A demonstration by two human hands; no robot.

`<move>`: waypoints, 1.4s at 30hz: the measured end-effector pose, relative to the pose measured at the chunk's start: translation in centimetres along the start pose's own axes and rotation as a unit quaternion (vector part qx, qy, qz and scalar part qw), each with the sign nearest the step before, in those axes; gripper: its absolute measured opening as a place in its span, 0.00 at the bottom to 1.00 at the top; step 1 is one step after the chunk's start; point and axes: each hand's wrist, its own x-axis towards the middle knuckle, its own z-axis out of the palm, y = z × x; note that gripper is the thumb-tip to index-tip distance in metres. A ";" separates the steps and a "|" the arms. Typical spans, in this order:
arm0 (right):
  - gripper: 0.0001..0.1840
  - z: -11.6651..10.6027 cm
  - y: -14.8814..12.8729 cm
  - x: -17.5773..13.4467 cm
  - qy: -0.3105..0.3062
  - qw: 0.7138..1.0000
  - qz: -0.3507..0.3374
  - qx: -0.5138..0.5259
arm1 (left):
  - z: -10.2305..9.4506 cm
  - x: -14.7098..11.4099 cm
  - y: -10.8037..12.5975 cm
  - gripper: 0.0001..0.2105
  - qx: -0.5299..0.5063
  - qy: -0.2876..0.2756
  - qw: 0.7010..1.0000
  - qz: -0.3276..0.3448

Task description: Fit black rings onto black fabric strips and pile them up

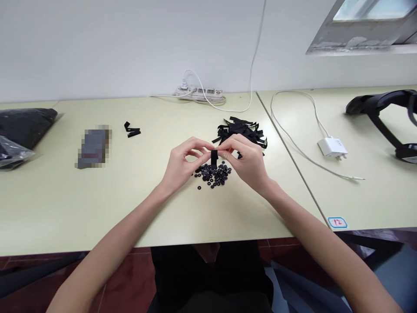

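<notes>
Between the fingertips of both hands hangs a short black fabric strip, looking folded over at its top. My left hand pinches its left side with thumb and fingers. From the other side my right hand grips it the same way. Just below the strip lies a loose heap of small round black pieces with center holes, like washers or buttons. Behind my right hand is a tangled pile of black fabric strips, partly covered by it. Whether a round piece is inside the held strip is hidden.
Several black strips lie apart at left, near a blurred dark flat object and a black plastic bag. A power strip sits by the wall. Rightward are a white charger, its cable, and a black headset.
</notes>
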 end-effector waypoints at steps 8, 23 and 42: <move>0.07 -0.1 -0.1 0.2 -0.058 0.996 0.061 0.016 | -0.1 0.0 -0.4 0.05 0.079 0.020 0.994 0.069; 0.09 -4.0 2.1 1.1 -0.342 0.923 0.141 -0.107 | -0.5 0.3 -0.8 0.04 0.124 0.028 0.990 0.056; 0.14 -3.1 0.0 1.5 -0.173 0.948 0.231 0.133 | -0.9 -0.1 -1.5 0.06 0.224 0.025 0.952 0.207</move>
